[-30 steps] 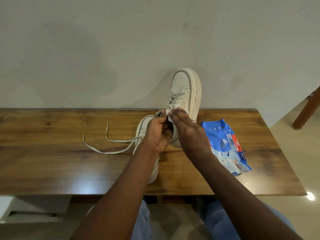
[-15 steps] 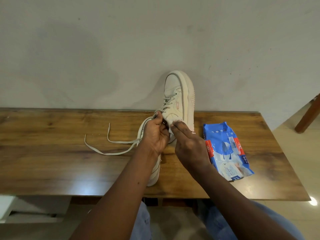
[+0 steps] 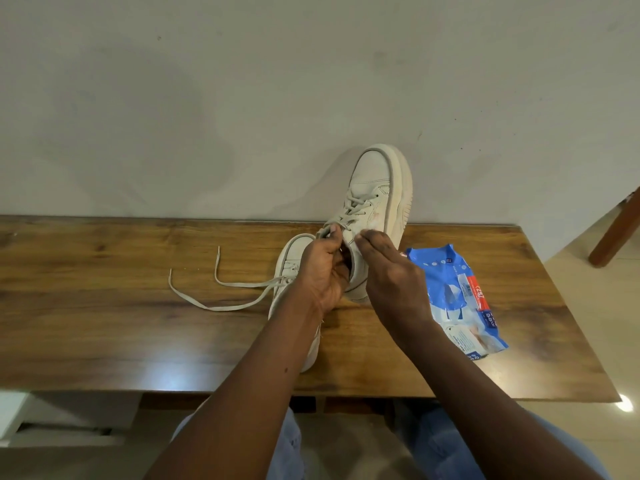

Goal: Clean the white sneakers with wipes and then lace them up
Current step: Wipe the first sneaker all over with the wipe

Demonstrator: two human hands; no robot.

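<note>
- Left hand [image 3: 322, 271] grips the raised sneaker [image 3: 374, 199] at its collar, toe pointing to 12 o'clock.
- Right hand [image 3: 391, 275] has its fingertips bunched against the sneaker's laces; can't tell what it's gripping.
- Second sneaker [image 3: 291, 258] lies under the left wrist on the table [image 3: 104, 306], with its loose lace [image 3: 221, 289] trailing to 9 o'clock.
- Wipes pack [image 3: 460, 299] sits at 3 o'clock of the right hand.

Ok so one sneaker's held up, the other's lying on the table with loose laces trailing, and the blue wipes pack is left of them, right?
Not quite: in the head view the blue wipes pack lies to the right of the sneakers, not the left. The rest holds: one sneaker is held up, and the other sneaker lies on the table with loose laces trailing.
</note>
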